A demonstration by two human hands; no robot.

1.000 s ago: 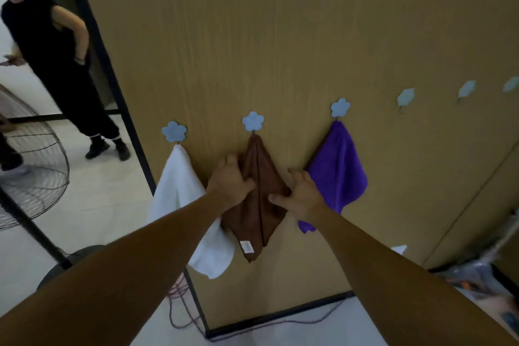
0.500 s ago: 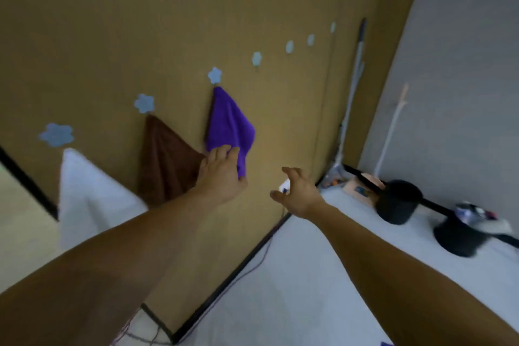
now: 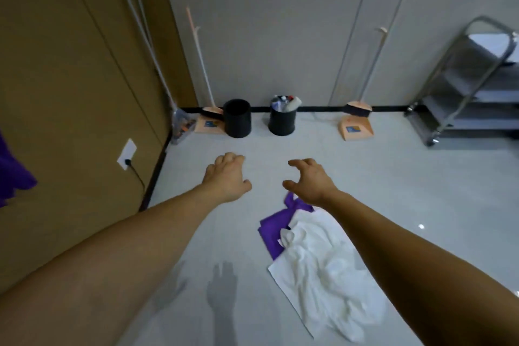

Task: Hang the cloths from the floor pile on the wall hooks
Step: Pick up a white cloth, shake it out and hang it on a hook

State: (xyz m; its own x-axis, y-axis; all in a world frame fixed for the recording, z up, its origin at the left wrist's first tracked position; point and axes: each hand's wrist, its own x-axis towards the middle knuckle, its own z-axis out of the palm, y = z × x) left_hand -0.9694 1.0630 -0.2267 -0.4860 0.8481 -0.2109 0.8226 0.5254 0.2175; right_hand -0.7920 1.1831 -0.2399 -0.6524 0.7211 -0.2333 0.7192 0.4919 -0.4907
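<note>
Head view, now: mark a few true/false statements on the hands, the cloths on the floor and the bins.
1. The left hand and the right hand both hold nothing. True.
2. On the floor, the white cloth lies under the purple cloth. False: the white one lies on top, covering part of the purple.
3. The black bin nearer the metal cart has items in it. True.
4. These two cloths touch the brown wall. False: they lie out on open floor, apart from it.
</note>
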